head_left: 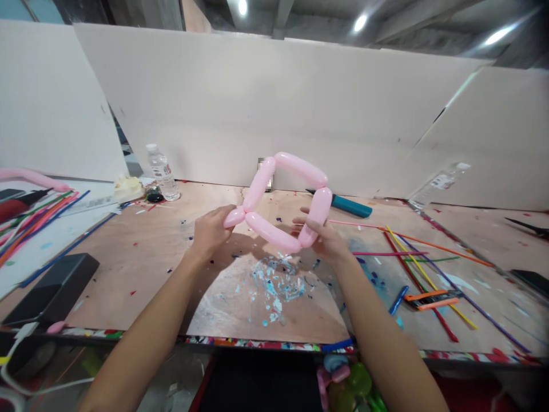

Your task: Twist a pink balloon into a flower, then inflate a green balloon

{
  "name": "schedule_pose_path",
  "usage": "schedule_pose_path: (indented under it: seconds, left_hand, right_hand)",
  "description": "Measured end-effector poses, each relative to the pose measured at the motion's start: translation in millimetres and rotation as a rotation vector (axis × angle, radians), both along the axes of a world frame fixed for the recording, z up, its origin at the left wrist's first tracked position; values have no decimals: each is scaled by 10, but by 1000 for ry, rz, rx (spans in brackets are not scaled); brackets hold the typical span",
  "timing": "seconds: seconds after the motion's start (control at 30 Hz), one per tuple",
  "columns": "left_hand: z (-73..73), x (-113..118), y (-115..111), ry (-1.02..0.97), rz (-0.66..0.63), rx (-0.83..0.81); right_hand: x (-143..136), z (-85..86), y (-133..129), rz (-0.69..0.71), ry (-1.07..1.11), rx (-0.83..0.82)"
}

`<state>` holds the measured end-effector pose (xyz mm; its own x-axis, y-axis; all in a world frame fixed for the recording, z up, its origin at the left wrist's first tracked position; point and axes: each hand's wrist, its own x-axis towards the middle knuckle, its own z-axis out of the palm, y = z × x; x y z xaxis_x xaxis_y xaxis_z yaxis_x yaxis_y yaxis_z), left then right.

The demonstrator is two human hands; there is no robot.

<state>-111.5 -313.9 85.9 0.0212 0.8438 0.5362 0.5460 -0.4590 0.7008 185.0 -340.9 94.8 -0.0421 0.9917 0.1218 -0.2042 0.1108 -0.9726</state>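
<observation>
A pink twisted modelling balloon [300, 167] is held up over the middle of the wooden table, bent into a ring of several sausage-like segments. My left hand [211, 230] is closed on a short segment at the ring's left end, beside the twist. On the right side, my right hand [322, 234] has its fingers around the lower right segments. Some of its fingertips show inside the ring. Beneath the balloon, blue and white paint flecks [277, 286] mark the tabletop.
Behind the balloon lies a teal-handled tool [350, 206]. Uninflated balloons [429, 269] and an orange-black cutter [433, 299] lie at right. Water bottles stand at left [163, 173] and right [441, 184]. A dark box [51, 289] sits front left. White panels [274, 109] rise behind the table.
</observation>
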Motion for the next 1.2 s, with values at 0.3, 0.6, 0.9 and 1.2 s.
schedule_pose_path:
  seconds: [0.3, 0.6, 0.9, 1.2]
  left_hand:
    - [80, -12, 38, -27, -362, -389]
    - [7, 291, -80, -240, -241, -334]
    - [-72, 438, -168, -64, -372, -302]
    - [-50, 353, -153, -132, -629, -607]
  right_hand:
    - [38, -99, 162, -431, -181, 204]
    - [-169, -117, 107, 104, 203, -3]
    - [-543, -68, -118, 99, 184, -31]
    - [-411, -93, -86, 223, 344, -8]
